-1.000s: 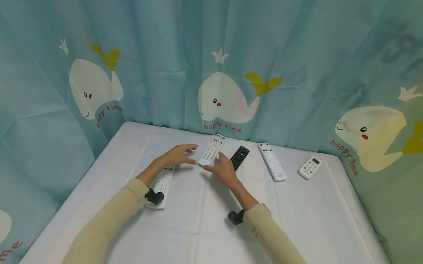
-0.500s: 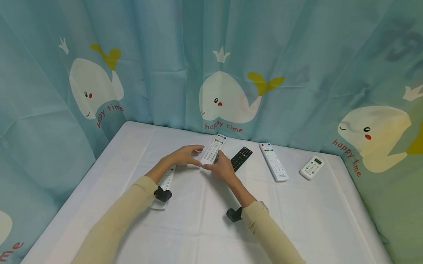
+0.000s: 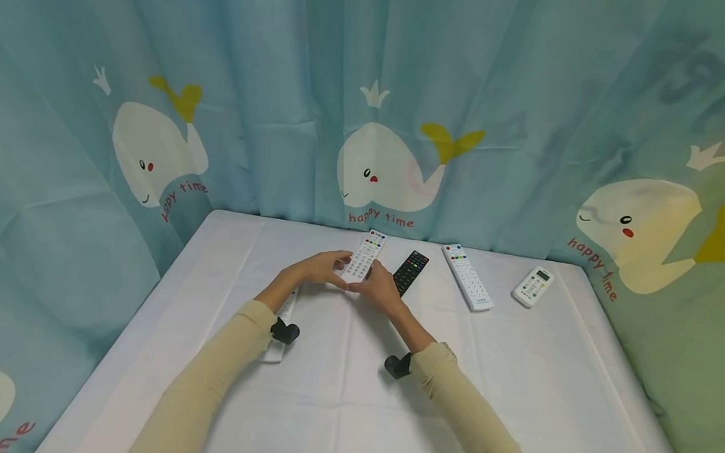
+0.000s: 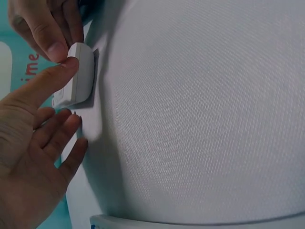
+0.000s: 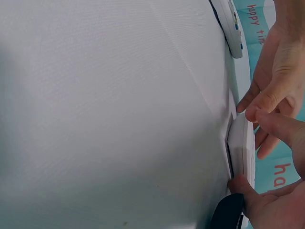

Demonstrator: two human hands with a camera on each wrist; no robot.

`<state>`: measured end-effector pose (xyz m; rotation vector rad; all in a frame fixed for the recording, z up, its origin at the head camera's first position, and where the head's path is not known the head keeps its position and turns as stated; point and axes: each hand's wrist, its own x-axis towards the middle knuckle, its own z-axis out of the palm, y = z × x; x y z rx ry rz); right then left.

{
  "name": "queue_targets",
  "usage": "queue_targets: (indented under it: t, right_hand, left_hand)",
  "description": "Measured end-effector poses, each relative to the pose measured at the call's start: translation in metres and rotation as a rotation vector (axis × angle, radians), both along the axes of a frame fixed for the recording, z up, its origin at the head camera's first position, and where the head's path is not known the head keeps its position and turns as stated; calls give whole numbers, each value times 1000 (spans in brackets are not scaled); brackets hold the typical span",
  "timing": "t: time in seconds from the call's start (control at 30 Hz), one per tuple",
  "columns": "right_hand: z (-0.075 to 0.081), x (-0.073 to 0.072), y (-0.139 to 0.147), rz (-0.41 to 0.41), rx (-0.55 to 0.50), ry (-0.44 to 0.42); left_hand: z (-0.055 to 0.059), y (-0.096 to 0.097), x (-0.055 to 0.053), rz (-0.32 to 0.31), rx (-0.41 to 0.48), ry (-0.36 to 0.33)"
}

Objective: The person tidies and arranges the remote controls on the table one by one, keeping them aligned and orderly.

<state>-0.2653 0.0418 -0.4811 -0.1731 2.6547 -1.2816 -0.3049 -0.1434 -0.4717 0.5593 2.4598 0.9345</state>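
Note:
A white remote control (image 3: 361, 261) lies face up at the back middle of the table, slanting away. Both hands are about its near end. My left hand (image 3: 318, 267) is at its left side, thumb against the near corner and fingers loosely bent; in the left wrist view these fingers (image 4: 71, 162) lie just beside the remote control (image 4: 83, 78). From the right, my right hand (image 3: 380, 287) holds the same remote control, thumb at its near end and a finger against its side, as the right wrist view shows on the remote control's edge (image 5: 240, 143). The two thumbs nearly meet.
A black remote control (image 3: 410, 271) lies just right of my right hand. Farther right are another white remote control (image 3: 467, 278) and a small white remote with a screen (image 3: 533, 286). One more white remote control (image 3: 273, 352) lies partly under my left forearm. A whale-print curtain (image 3: 282, 117) hangs behind the table.
My left hand has moved right to the near end of the white remote control, its thumb now close to the right thumb. The right hand has stayed nearly in place.

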Motion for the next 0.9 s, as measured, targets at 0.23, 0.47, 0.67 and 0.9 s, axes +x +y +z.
queue_targets:
  t: [0.23, 0.47, 0.67, 0.9]
  right_hand:
    - [-1, -4, 0, 8, 10, -23]
    - [0, -7, -1, 4, 24, -39]
    - [1, -7, 0, -4, 11, -51]
    - [2, -9, 1, -17, 50, -70]
  left_hand:
    - [0, 3, -2, -4, -19, -7]
    - [-1, 4, -4, -17, -11, -1]
    - [-2, 4, -6, -14, -4, -9]
    - [-6, 5, -9, -5, 0, -14]
